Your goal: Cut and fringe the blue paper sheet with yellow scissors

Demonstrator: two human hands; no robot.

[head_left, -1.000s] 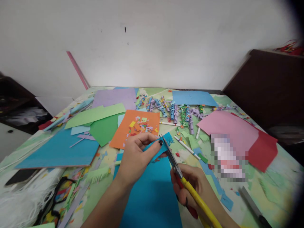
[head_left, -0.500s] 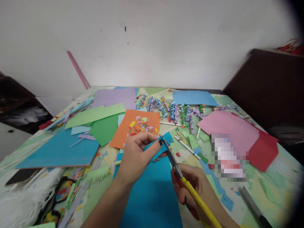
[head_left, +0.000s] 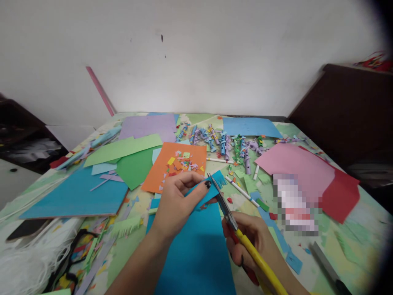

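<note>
A: Start big. What carries everything?

B: The counter [head_left: 368, 241], under a patterned cover and strewn with paper. A large blue sheet [head_left: 196, 258] reaches in from the middle of the near edge. Pink paper [head_left: 297, 164] lies toward the right edge, an orange sheet [head_left: 156, 176] nearer the middle, and paper rolls [head_left: 222, 143] toward the far edge.

A: Has any of that moved?

B: Not that I can see. The change is slight: the right hand [head_left: 254, 227] has slid a touch toward the counter's right edge, taking the scissors [head_left: 251, 250] with it. The left hand [head_left: 176, 205] stays about where it was.

A: And each grip?

B: The right grip is wrapped around the scissors' red and yellow handles. The left grip pinches a blue strip [head_left: 213, 190], thumb on top.

A: Where is that strip exactly?

B: Held over the far end of the blue sheet, by the near right corner of the orange one. Its slitted end sticks out past the blades.

A: So what does the shift mean for the work?

B: I'd judge it a small adjustment during fringe-cutting. The blades look narrow; I can't tell whether a fresh slit is made.

A: Anything tiny?

B: A red scrap [head_left: 229, 200], just right of the blades.
</note>
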